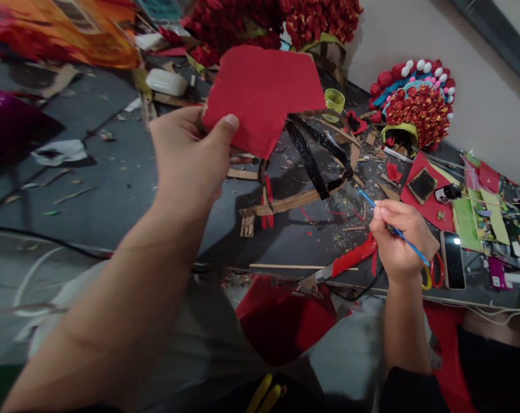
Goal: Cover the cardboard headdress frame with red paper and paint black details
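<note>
My left hand (188, 158) pinches the edge of a red card panel (264, 97), thumb on top. The panel appears joined to a frame of cardboard strips (296, 202), some of them coated black (305, 158). In my right hand (403, 238) is a thin blue paintbrush (367, 198), closed between thumb and fingers. Its tip is at or very near the black-coated end of the frame; contact is hard to make out. Below that hand lies a utility knife with a red handle (354, 256) at the table edge.
Cardboard scraps litter the dark table (126, 201). A yellow cup (334, 103), black paint bottle (448, 193), phone (453, 261) and scissors (436, 271) lie around. Flowered headpieces (418, 109) stand along the back. Part of another person (492, 361) shows at lower right.
</note>
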The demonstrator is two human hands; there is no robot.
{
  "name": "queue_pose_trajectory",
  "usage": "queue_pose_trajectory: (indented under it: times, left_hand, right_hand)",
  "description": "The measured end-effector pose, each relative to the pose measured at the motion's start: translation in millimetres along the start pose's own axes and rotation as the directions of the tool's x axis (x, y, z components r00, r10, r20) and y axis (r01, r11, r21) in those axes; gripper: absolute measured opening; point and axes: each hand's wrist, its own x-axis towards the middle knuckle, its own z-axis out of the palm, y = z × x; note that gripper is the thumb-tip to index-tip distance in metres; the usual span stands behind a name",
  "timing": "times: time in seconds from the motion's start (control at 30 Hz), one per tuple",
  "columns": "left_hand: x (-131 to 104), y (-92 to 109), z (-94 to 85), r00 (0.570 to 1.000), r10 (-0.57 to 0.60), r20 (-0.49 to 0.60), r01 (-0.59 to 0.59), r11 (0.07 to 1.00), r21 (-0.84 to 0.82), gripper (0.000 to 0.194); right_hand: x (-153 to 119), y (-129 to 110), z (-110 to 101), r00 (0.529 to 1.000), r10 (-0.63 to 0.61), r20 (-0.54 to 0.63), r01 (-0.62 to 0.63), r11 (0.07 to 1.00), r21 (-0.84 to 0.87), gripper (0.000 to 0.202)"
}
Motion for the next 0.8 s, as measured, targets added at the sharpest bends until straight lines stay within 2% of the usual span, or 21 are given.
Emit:
queue_pose_trajectory:
  times: [0.17,0.33,0.47,0.57,0.8]
  left_hand:
    - [-0.1,1.6,1.3,1.000,-0.005,-0.015,0.005,1.000,-0.008,0.012]
    - [1.1,-0.6,0.7,1.000,-0.013,-0.009,0.013,1.000,-0.018,0.013]
    - [1.2,-0.3,0.6,1.000,-0.002,0.013,0.002,1.000,-0.013,0.013]
    - [1.0,1.5,1.1,1.000,-0.012,0.002,0.012,1.000,0.006,0.012]
    - [-0.5,1.6,0.2,1.000,-0.004,0.004,0.005,1.000,-0.023,0.013]
  right_hand:
    - [-2.0,-0.4,4.6,1.000,0.005,0.029,-0.006,1.000,0.012,0.016]
    - [0.3,-5.2,-0.7,0.999,-0.004,0.046,0.003,1.000,0.031,0.016]
    - [-0.7,-1.1,-0.6,1.000,-0.004,0.000,0.004,1.000,-0.021,0.014]
    - [-2.3,1.3,3.4,1.000,0.018,0.018,-0.018,0.998,-0.054,0.012]
    - [-2.9,2.4,2.6,0.999,0.033,0.005,-0.033,0.999,0.028,0.011]
